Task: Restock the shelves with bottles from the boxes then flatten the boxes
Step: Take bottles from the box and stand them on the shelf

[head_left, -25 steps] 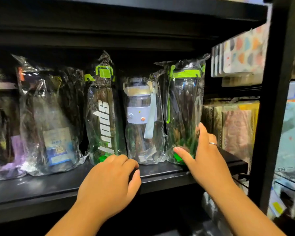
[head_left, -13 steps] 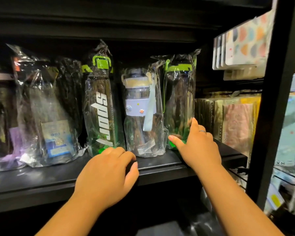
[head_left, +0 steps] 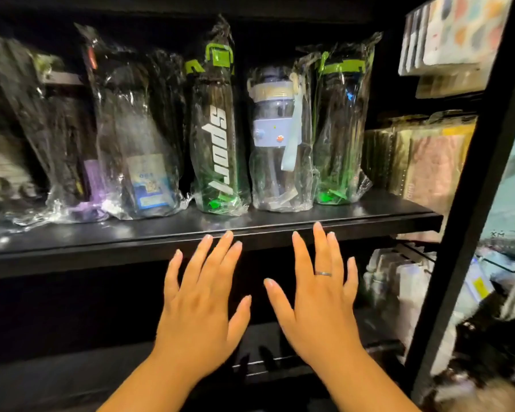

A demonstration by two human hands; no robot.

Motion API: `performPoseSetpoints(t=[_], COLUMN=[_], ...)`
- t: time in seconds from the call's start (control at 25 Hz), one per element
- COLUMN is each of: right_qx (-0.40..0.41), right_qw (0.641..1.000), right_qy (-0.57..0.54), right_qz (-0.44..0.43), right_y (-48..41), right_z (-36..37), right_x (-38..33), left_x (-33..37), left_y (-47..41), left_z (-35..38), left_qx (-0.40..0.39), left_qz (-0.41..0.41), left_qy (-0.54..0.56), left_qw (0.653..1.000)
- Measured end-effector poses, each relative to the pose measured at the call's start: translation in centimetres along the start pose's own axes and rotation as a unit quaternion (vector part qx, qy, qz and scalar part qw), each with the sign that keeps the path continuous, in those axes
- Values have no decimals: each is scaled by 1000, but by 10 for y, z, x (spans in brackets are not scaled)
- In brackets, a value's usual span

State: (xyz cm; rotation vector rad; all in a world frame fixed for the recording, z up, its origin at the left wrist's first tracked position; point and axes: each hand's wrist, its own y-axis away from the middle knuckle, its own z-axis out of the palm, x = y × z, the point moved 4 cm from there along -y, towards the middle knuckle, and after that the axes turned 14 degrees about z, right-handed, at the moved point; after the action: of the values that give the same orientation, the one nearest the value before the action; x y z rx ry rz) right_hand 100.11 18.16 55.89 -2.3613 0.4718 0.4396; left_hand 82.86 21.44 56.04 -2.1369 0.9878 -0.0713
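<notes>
Several plastic-wrapped bottles stand in a row on the black shelf (head_left: 369,217). From the right: a dark bottle with a green lid (head_left: 341,123), a clear bottle with a pale blue band and strap (head_left: 275,138), a dark "sport" bottle with a green lid (head_left: 217,138), and a dark bottle with a blue label (head_left: 140,138). My left hand (head_left: 204,304) and my right hand (head_left: 318,295) hover side by side below the shelf's front edge, fingers spread straight, holding nothing. No box is in view.
A black upright post (head_left: 470,203) bounds the shelf on the right. Behind it hang packaged flat goods (head_left: 428,168) and patterned cards (head_left: 452,34). A lower shelf (head_left: 268,361) lies dark beneath my hands. More wrapped bottles (head_left: 57,129) fill the left.
My right hand let go of the green-lidded bottle and drew back. My left hand lifted off the shelf edge and opened. Both hands now hang below the shelf front.
</notes>
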Motion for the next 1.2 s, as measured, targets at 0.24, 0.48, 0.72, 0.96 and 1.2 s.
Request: performPoseSetpoints(t=[0.24,0.48,0.72,0.96,1.2], right_qx=[-183,-390,-449,-536,-583], right_qw=[980,906,852,778,748], right_qy=[-4,9,46,72,94], right_qz=[-79,-166,-266,-320,-302], right_y=[127,287,465,542,582], right_z=[48,87,117,160,270], right_x=[-88,-204,-291,-339,-402], left_x=[-43,-58,-53,-72,-165], left_y=[182,397,570,661,723], left_z=[-30,-123,-223,-233,-214], left_qx=[-123,-188,-231,-297,-328], left_qz=[-149,-326,-451,-481,-503], left_qy=[1,-1,-7,-22,7], left_qw=[981,926,862,825,800])
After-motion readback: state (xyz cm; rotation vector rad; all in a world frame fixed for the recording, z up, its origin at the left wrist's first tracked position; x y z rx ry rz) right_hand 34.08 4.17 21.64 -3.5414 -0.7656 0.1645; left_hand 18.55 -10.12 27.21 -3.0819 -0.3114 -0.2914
